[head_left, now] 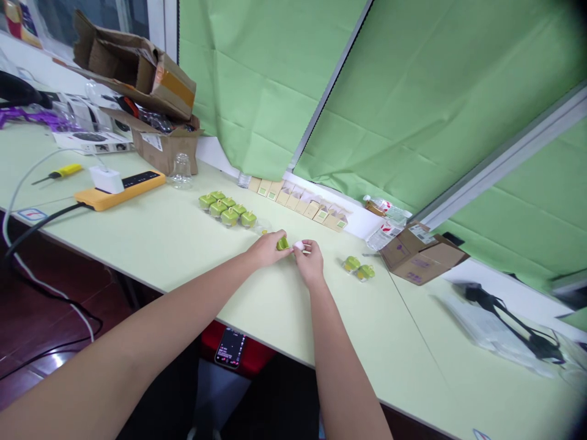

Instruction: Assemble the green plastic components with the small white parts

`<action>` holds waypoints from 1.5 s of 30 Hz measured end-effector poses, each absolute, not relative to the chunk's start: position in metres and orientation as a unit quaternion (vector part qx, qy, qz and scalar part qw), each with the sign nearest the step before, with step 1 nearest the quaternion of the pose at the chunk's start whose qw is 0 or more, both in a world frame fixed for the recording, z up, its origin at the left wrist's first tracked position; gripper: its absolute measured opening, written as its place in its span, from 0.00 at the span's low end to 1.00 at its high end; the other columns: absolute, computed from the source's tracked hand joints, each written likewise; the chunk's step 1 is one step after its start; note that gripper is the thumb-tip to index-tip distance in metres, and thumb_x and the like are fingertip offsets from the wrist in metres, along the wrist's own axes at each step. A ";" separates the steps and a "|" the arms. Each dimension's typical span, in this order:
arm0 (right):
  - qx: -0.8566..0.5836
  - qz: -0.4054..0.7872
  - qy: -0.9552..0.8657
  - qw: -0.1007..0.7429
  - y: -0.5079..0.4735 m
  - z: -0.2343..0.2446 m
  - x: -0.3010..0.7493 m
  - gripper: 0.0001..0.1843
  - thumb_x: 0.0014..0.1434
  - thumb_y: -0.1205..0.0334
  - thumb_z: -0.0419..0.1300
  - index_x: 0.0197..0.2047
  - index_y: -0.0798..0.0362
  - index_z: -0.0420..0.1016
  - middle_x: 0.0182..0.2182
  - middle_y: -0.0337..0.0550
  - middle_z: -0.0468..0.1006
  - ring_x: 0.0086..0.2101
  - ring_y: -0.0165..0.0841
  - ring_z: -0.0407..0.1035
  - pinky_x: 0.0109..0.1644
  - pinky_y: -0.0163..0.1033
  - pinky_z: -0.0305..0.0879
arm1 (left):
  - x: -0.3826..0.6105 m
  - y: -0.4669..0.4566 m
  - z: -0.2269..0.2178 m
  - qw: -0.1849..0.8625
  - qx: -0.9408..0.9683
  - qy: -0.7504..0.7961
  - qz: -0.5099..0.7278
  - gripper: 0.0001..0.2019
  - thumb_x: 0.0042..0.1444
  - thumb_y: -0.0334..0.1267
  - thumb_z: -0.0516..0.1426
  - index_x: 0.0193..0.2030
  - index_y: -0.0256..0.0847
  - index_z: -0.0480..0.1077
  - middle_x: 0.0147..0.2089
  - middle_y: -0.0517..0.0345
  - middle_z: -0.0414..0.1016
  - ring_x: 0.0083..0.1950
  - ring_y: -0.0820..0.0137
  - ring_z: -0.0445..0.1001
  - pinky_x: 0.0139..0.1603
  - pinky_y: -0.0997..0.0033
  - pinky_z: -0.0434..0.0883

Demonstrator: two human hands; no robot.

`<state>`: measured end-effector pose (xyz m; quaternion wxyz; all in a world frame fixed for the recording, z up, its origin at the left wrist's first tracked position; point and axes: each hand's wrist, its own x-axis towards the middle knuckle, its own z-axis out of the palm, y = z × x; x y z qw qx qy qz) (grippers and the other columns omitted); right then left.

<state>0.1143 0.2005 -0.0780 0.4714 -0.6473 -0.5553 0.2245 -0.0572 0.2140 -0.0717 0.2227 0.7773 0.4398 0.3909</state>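
My left hand (267, 248) is closed round a small green piece (282, 244) on the pale green table (183, 244). My right hand (310, 261) meets it from the right, fingers pinched on a small white-pink piece (299, 245). The two pieces touch between my fingertips. A cluster of several green pots (227, 209) stands to the left, beyond my left hand. Two more green pots (358, 268) sit just right of my right hand.
A row of small tan boxes (298, 200) lines the wall under the green curtain. A cardboard box (419, 253) lies at the right, with a black cable in plastic (509, 321) beyond. A yellow power strip (119, 186), a screwdriver (59, 173) and open cartons (147, 91) are on the left. A phone (230, 347) lies below the table edge.
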 end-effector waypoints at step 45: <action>-0.576 0.430 -0.439 0.539 0.193 -0.060 0.103 0.23 0.39 0.58 0.65 0.42 0.51 0.78 0.34 0.41 0.79 0.29 0.31 0.71 0.30 0.34 0.64 | -0.059 0.211 -0.070 0.234 0.803 0.435 0.334 0.17 0.54 0.54 0.58 0.42 0.44 0.67 0.32 0.59 0.74 0.33 0.65 0.71 0.31 0.69 0.63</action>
